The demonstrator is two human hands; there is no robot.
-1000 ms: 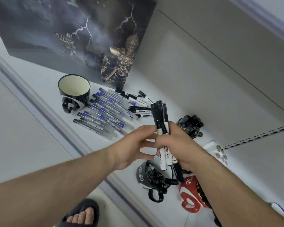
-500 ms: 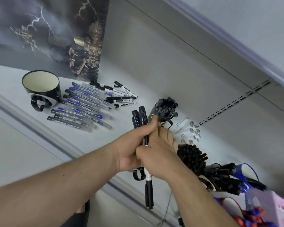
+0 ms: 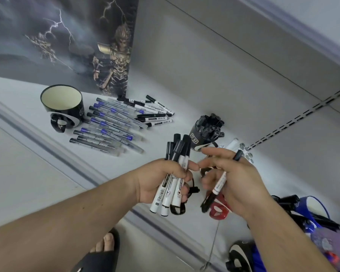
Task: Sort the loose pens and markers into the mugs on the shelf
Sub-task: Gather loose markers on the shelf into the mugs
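My left hand [image 3: 161,179] grips a bundle of white markers with black caps [image 3: 175,171], caps up, above the shelf's front edge. My right hand [image 3: 230,177] holds a single white marker [image 3: 221,181] slanted, cap toward the wall. Just behind my hands stands a black mug full of black markers [image 3: 206,132]. An empty black mug with a cream inside [image 3: 62,107] stands at the left. Between the two mugs lie loose blue-capped pens [image 3: 108,126] and several loose black-and-white markers [image 3: 153,112].
A dark poster with lightning and an armoured figure [image 3: 67,40] leans at the back of the white shelf [image 3: 28,91]. Below my right hand is a red mug [image 3: 218,211]; a blue mug with black markers [image 3: 312,211] stands at right. My sandalled foot [image 3: 104,250] shows below.
The marker bundle has passed from both hands into my left hand. My right hand has drawn away to the right holding one marker. The view has tilted, so the shelf appears shifted.
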